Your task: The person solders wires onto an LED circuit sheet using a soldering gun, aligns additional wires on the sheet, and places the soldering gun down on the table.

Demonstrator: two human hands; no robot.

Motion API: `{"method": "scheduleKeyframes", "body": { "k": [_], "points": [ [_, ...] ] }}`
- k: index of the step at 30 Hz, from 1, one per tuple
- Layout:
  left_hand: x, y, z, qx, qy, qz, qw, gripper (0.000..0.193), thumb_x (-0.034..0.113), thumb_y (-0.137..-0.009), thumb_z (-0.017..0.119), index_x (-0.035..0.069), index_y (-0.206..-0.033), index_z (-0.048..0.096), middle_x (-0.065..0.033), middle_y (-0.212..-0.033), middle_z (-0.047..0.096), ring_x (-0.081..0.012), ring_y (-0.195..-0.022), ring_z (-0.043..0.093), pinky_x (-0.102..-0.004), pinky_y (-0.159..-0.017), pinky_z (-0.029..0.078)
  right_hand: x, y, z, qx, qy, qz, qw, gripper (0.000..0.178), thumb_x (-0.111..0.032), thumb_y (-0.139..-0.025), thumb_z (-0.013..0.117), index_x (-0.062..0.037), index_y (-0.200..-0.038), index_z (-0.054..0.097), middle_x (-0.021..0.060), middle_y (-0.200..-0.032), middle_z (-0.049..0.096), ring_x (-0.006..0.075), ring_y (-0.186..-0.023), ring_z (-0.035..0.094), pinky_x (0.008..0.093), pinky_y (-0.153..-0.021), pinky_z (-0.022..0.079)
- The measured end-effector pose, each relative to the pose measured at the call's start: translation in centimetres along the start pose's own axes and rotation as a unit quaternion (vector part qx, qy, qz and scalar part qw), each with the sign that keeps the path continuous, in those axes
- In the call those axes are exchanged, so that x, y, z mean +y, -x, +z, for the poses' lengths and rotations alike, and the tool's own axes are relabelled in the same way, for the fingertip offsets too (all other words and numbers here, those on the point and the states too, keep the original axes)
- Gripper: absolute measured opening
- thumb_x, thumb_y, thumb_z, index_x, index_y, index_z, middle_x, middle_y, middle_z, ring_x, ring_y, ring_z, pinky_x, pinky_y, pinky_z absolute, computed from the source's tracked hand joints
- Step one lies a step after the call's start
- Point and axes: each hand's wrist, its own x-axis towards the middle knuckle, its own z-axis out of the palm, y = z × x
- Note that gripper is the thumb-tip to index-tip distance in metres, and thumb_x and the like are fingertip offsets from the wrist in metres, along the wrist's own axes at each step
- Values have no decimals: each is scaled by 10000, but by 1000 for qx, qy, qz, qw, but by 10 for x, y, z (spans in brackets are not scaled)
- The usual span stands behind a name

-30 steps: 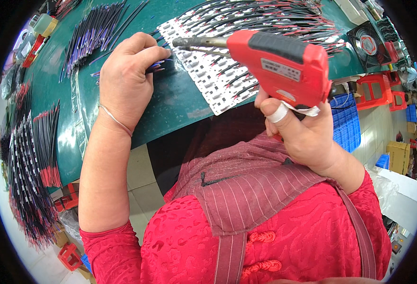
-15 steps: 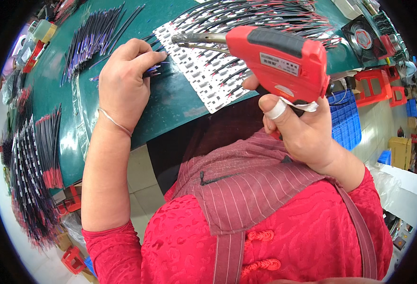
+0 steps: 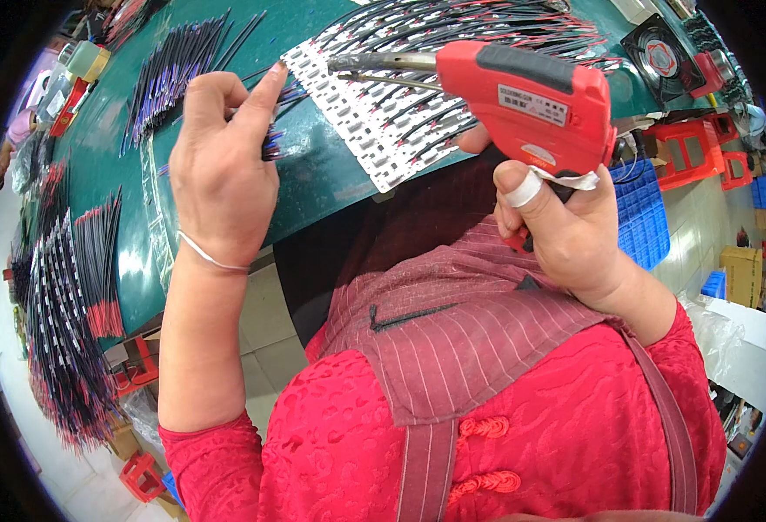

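Observation:
My right hand (image 3: 565, 226) grips a red and black soldering gun (image 3: 531, 104), white tape wrapped round the thumb. The gun's metal tip points left, over the left part of a white board panel (image 3: 370, 143) with rows of small pads. Many black wires with red ends (image 3: 487, 26) fan out across the panel. Left of the panel, my left hand (image 3: 226, 165) is closed round a few dark wires (image 3: 271, 145) with purple-blue ends, which stick out on both sides of it. Its index finger reaches to the panel's upper left corner; the fingertips' contact is partly hidden.
A bundle of black and purple wires (image 3: 174, 78) lies on the green table (image 3: 313, 196). More wire bundles (image 3: 65, 322) hang over the left edge. A black fan (image 3: 661, 61) stands at the back right. Blue crates (image 3: 642, 217) and red stools (image 3: 687, 157) are beyond the right edge.
My left hand has turned and shifted slightly nearer, its index finger now stretched toward the panel's corner. The soldering gun has moved a little to the right. The panel has shifted slightly.

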Motion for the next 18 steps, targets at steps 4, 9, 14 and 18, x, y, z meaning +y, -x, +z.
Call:
{"method": "scheduleKeyframes", "body": {
  "k": [4,9,14,18],
  "points": [
    [-3,10,8,-83,-27,-15,996,547,-128,-655,644,109,-1143,714,-83,-950,585,-277,-821,630,-367,-740,524,-2,2,-2,-9,17,-3,1000,251,-48,-940,671,-17,-1187,638,38,-1073,703,33,-677,568,195,-550,452],
    [-5,10,14,-43,-9,0,999,496,-122,-648,653,109,-1081,719,-63,-937,630,-269,-805,657,-363,-715,534,-1,4,-5,-23,53,1,998,256,-26,-936,667,-16,-1191,640,35,-1073,702,30,-724,576,195,-602,464],
    [-7,10,18,-20,37,-3,999,434,-136,-631,665,74,-1003,737,-84,-921,634,-258,-786,654,-344,-695,527,2,0,-4,-37,44,-9,998,288,1,-922,679,-14,-1205,630,49,-1109,694,55,-850,615,207,-696,495],
    [-4,8,17,-38,21,5,999,427,-142,-617,678,60,-988,739,-90,-909,626,-253,-784,647,-343,-691,523,7,-2,-6,-50,62,-35,996,315,29,-915,677,-13,-1222,619,63,-1142,688,86,-970,626,237,-794,513]
  ]
}}
